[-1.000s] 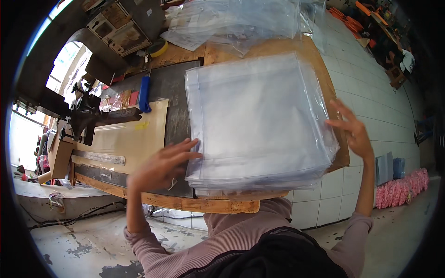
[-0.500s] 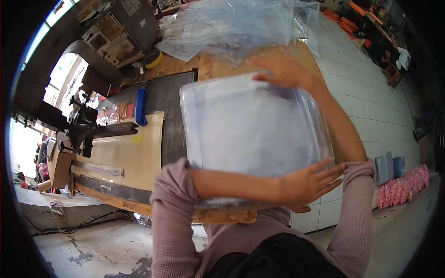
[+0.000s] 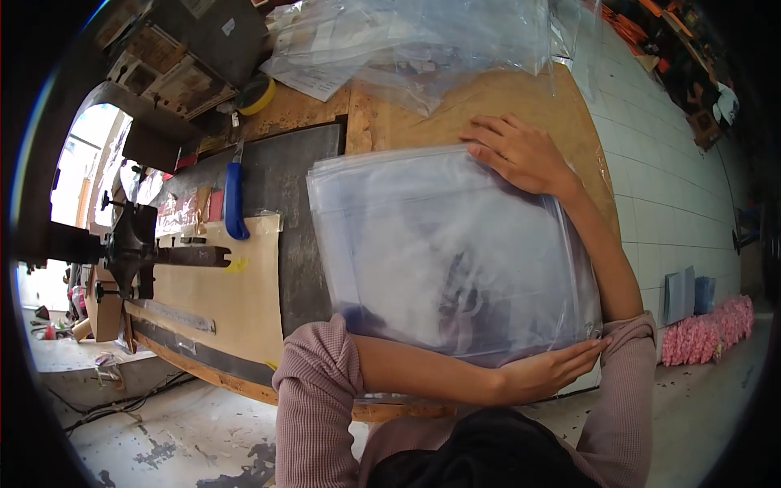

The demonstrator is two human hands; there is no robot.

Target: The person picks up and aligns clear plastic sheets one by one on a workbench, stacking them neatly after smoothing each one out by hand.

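Observation:
A stack of clear plastic sheets [image 3: 407, 252] lies slightly askew on the table in front of me, its layers fanned a little at the left edge. My right hand [image 3: 521, 154] rests on the far right corner, fingers loosely spread and bent over the far edge. Along the near edge, my left hand [image 3: 549, 376] is laid with fingers stretched out toward the near right corner. My left forearm crosses in front of the stack. Neither hand is closed round anything; the left palm's underside is hidden.
Crumpled clear plastic sheeting [image 3: 415, 49] covers the table's far end. A blue-handled tool [image 3: 234, 199], a yellow tape roll [image 3: 257, 96] and a dark metal machine arm [image 3: 191, 255] are at left. Pink bundles [image 3: 708, 332] sit on the floor at right.
My right hand has come down onto the stack's far right corner. My left hand has shifted lower, against the near edge, its fingers drawn together. The stack now sits slightly more tilted.

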